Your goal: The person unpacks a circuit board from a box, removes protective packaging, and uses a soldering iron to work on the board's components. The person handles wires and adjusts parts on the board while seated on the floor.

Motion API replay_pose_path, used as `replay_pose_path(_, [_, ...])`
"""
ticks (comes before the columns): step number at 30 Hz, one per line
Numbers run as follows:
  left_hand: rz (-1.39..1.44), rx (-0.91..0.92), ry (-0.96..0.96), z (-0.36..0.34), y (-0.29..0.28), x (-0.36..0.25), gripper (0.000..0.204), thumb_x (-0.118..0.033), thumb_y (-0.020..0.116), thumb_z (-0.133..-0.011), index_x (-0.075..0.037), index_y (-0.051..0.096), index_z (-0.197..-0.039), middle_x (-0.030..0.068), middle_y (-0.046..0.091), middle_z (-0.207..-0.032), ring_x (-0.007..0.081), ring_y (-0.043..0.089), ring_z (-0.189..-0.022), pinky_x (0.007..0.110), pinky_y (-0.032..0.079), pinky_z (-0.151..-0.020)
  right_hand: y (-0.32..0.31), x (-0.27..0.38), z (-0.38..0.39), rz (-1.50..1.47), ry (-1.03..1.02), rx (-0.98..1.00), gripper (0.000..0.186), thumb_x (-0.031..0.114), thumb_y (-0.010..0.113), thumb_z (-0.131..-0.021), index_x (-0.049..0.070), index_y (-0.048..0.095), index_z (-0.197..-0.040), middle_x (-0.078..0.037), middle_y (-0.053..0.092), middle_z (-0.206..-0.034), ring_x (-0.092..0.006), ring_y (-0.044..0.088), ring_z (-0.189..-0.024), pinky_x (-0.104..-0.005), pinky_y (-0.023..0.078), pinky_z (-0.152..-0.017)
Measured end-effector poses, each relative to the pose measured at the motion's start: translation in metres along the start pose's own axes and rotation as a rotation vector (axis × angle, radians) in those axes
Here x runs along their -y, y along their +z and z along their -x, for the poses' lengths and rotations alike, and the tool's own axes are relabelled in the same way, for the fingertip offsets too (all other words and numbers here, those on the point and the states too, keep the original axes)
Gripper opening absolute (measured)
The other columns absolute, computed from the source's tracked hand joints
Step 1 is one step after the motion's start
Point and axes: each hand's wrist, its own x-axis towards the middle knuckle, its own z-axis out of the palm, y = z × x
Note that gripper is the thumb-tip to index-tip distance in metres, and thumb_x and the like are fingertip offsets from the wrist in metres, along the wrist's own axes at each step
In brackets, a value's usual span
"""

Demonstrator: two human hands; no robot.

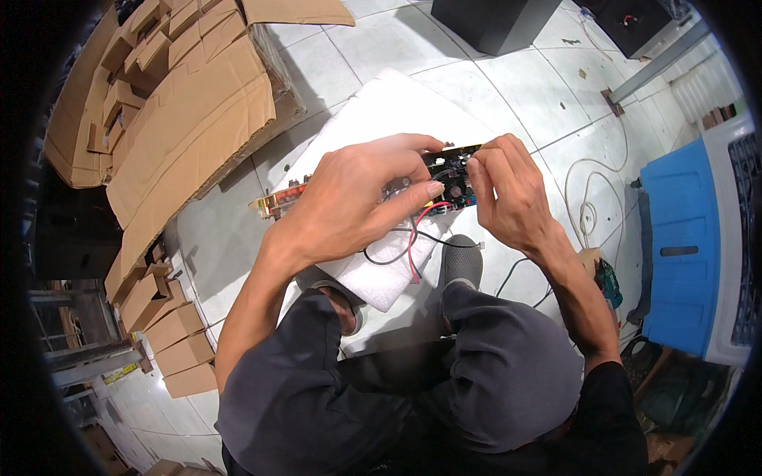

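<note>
A long electronic circuit board assembly (pixel 454 189), with black parts and a gold-coloured end at the left, is raised over a white foam sheet (pixel 379 105). My left hand (pixel 361 190) is closed around its middle, thumb on the near side and fingers over the far edge. At the board's right end my right hand (pixel 512 186) is closed in a pinch; what lies between its fingertips is hidden. A red wire (pixel 413 242) and a black wire (pixel 382 262) hang loose from the near side of the board.
Cardboard boxes (pixel 190 119) are stacked at the left, with smaller ones (pixel 176 327) nearer me. A black cabinet (pixel 492 22) stands at the far side. At the right are a pale cable (pixel 583 202), a green power tool (pixel 608 283) and a blue panel (pixel 679 246).
</note>
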Motion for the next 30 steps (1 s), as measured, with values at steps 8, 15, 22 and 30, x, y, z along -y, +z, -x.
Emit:
replay_pose_path(8, [0.01,0.029,-0.025,0.001,-0.002,-0.002,0.021,-0.021,0.069,-0.092,0.0,0.069,-0.088,0.016,0.069,-0.126,0.033,0.07,-0.096,0.04,0.054,-0.084,0.003,0.0,0.004,-0.05,0.053,-0.007,0.016,0.004,0.076,-0.085,0.001,0.06,-0.081,-0.011,0.058,-0.078,-0.0249,0.056,-0.07,-0.0375,0.047,-0.061])
replay_pose_path(15, [0.018,0.087,-0.067,-0.001,-0.006,-0.008,0.012,-0.009,0.069,-0.091,0.003,0.068,-0.092,0.0189,0.067,-0.13,0.0277,0.069,-0.106,0.038,0.055,-0.089,-0.006,0.002,0.004,-0.231,0.114,-0.063,0.016,0.0,0.079,-0.08,0.0,0.069,-0.092,-0.011,0.065,-0.088,-0.0253,0.063,-0.081,-0.036,0.052,-0.066])
replay_pose_path(22, [0.015,0.08,-0.052,-0.001,-0.005,-0.006,0.013,-0.009,0.069,-0.091,0.003,0.068,-0.092,0.019,0.067,-0.13,0.0284,0.069,-0.107,0.038,0.054,-0.09,0.001,0.005,0.001,-0.124,0.067,-0.073,0.012,-0.003,0.07,-0.086,-0.002,0.058,-0.084,-0.014,0.058,-0.081,-0.0286,0.057,-0.073,-0.04,0.047,-0.062])
replay_pose_path(30, [0.017,0.052,-0.044,0.0,-0.005,-0.006,0.016,-0.015,0.069,-0.092,0.001,0.069,-0.092,0.0181,0.068,-0.128,0.0306,0.069,-0.101,0.038,0.054,-0.086,-0.005,0.01,0.008,-0.177,0.077,-0.053,0.013,-0.002,0.076,-0.082,0.0,0.063,-0.082,-0.012,0.061,-0.081,-0.0269,0.058,-0.072,-0.0381,0.047,-0.06])
